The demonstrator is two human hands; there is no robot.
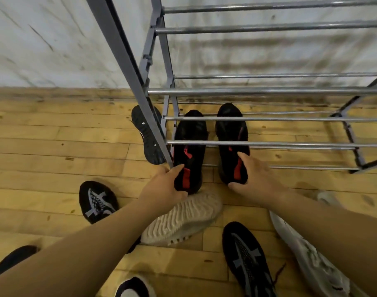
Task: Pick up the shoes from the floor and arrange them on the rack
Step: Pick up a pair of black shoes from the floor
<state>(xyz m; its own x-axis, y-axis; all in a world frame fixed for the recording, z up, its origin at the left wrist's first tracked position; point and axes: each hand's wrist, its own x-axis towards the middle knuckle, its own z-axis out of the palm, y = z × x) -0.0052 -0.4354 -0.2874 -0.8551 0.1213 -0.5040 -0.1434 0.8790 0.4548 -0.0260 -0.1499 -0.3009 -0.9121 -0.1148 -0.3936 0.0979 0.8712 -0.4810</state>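
Tall grey metal-tube rack [269, 91]; pair of black knit sneakers [196, 159] with red heel stripes lies toes-in at the rack's bottom left end. My left hand [161, 185] grips the left sneaker [189, 132] heel, my right hand [256, 176] the right sneaker [231, 131] heel. Likely light, soft, squashy; heels hold firmest.

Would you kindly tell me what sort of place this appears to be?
Probably a home entryway or storage corner: a metal shoe rack stands by a scuffed white wall on a wooden plank floor, with loose sneakers scattered before it.
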